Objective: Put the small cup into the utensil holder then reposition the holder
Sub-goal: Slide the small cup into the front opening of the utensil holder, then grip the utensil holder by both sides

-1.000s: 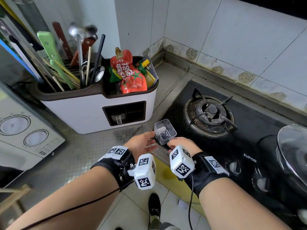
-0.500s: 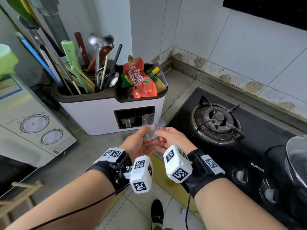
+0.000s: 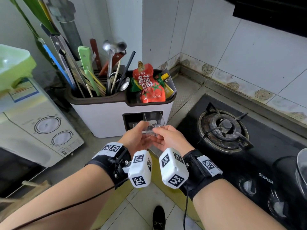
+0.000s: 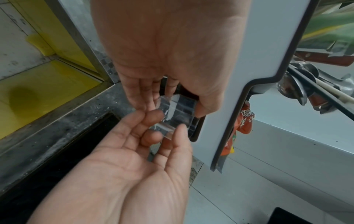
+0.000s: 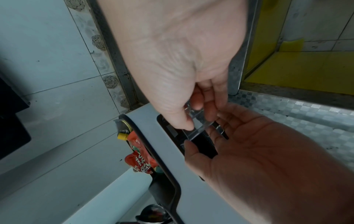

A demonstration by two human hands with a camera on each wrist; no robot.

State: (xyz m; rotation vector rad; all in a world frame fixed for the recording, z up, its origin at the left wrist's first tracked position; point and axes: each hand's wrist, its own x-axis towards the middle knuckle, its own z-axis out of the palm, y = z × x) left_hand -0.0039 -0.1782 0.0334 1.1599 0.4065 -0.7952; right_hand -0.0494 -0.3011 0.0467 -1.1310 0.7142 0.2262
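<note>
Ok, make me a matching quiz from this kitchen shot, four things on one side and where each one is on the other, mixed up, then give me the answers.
Things:
1. small cup
2. red sauce pouch
3. green spatula
4. gas burner

Places:
A. right compartment of the utensil holder
B. on the black stove top
C. held in both hands at the holder's front opening
D. left compartment, among the utensils

Pairs: 1-C, 2-A, 3-D, 4-B
</note>
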